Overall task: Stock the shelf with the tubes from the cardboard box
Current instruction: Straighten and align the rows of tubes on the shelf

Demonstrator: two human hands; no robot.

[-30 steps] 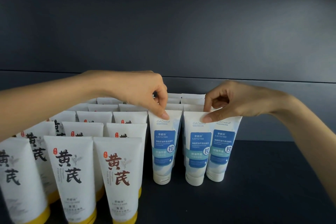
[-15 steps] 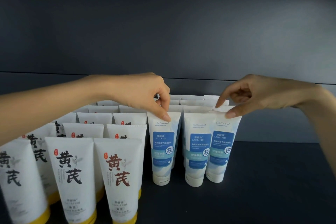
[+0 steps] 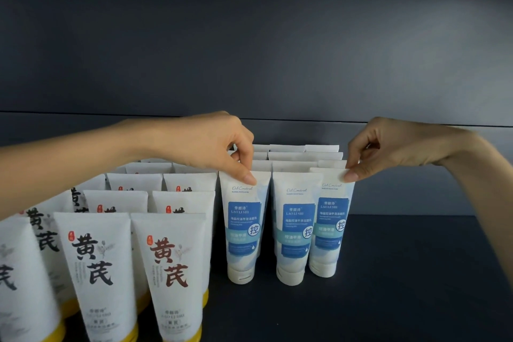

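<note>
Three white tubes with blue labels stand cap-down in a front row on the dark shelf (image 3: 402,272), with more rows of the same tubes behind them. My left hand (image 3: 211,144) pinches the top edge of the left blue-label tube (image 3: 244,228). My right hand (image 3: 388,147) pinches the top corner of the right blue-label tube (image 3: 330,228), which leans slightly. The middle blue-label tube (image 3: 295,233) stands untouched between them. The cardboard box is out of view.
Several rows of larger white tubes with yellow caps (image 3: 172,277) and big brush characters fill the left side, close against the blue-label group. The dark back wall (image 3: 277,64) rises behind. Bare shelf lies right of the blue-label tubes.
My right hand has moved rightward from the middle tube's top to the right tube's top corner and now pinches it. My left hand has kept its hold on the left tube.
</note>
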